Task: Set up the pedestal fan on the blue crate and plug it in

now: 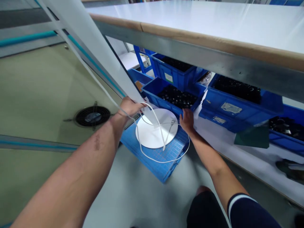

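A white round base lies on a blue gridded crate lid, with a wide white post rising from it and leaning to the upper left. My left hand is closed around the post's lower part; its fingertips are partly hidden. A white cable runs down along the post, passes by my left hand and loops over the base and lid. To the right of the base, my right hand has its fingers apart, close to the front of a blue bin and the cable loop. I see nothing in it.
A white worktable with a wooden edge overhangs the scene. Beneath it stand blue bins filled with small black parts. A greenish panel with a round fan grille is at left. Grey floor lies in front of the crate.
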Demonstrator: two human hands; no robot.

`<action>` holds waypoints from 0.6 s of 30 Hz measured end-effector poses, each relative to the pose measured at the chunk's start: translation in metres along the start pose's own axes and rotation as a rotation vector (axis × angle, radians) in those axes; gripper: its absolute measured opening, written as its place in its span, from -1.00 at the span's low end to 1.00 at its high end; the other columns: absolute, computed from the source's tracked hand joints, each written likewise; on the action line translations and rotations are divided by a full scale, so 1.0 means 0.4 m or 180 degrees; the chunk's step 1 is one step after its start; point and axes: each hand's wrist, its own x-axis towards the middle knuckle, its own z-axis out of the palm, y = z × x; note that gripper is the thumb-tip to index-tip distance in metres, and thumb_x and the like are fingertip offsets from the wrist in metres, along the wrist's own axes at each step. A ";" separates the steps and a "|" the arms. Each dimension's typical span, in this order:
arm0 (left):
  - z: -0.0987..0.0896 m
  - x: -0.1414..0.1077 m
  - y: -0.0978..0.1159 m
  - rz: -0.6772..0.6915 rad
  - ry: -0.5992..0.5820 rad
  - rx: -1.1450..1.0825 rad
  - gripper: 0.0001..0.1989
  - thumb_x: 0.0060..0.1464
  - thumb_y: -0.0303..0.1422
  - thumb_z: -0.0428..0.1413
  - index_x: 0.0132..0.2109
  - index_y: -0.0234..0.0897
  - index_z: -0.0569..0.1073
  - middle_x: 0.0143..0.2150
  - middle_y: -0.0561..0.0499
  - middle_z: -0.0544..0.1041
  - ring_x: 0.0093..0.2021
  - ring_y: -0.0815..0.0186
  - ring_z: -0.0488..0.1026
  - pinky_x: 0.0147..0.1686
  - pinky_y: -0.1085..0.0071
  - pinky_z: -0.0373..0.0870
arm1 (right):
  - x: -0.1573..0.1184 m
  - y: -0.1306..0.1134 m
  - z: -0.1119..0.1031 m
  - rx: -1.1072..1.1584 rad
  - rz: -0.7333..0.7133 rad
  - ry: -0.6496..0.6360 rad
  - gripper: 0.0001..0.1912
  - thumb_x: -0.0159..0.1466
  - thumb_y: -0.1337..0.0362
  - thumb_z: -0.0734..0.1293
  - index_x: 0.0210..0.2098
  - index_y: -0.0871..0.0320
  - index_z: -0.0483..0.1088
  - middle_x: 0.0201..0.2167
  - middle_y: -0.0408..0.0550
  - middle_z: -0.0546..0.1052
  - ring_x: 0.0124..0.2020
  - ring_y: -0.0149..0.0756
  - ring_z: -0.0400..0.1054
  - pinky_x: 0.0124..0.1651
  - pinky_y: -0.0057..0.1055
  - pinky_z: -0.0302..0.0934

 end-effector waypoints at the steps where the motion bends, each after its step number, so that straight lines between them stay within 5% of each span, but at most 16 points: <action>1: 0.001 -0.001 0.000 -0.0037 0.0008 -0.0041 -0.66 -0.16 -0.46 0.30 -0.16 -0.52 0.60 -0.28 -0.17 0.63 -0.36 0.17 0.55 -0.35 0.17 0.58 | -0.051 0.003 0.010 0.0100 0.0108 -0.0005 -0.47 0.49 0.19 0.03 0.30 0.39 0.23 0.37 0.26 0.21 0.40 -0.06 0.03 0.41 -0.17 -0.09; 5: 0.012 -0.002 0.001 -0.0171 0.0129 -0.0087 -0.66 -0.15 -0.43 0.28 -0.16 -0.50 0.59 -0.27 -0.17 0.62 -0.38 0.18 0.53 -0.40 0.19 0.57 | -0.216 -0.014 0.075 0.0406 0.0443 -0.0519 -0.39 0.44 0.10 0.14 0.34 0.37 0.19 0.44 0.23 0.10 0.45 -0.08 -0.03 0.44 -0.21 -0.08; 8: 0.025 -0.003 0.009 -0.0255 0.0216 -0.0043 -0.66 -0.14 -0.39 0.27 -0.16 -0.49 0.58 -0.26 -0.19 0.63 -0.38 0.18 0.53 -0.42 0.22 0.56 | -0.272 -0.042 0.113 0.0501 0.0681 -0.0947 -0.15 0.34 -0.01 0.29 0.42 0.40 0.03 0.46 0.30 0.04 0.47 0.02 -0.08 0.47 -0.16 -0.14; 18: 0.073 -0.010 0.020 -0.0567 0.0739 0.0103 -0.56 -0.23 -0.30 0.28 -0.15 -0.47 0.55 -0.15 -0.30 0.63 -0.27 0.02 0.61 -0.46 0.25 0.56 | -0.258 -0.020 0.122 0.0566 0.0875 -0.1196 -0.06 0.22 -0.08 0.39 0.44 0.19 0.03 0.50 0.24 -0.12 0.49 0.18 -0.19 0.42 0.09 -0.11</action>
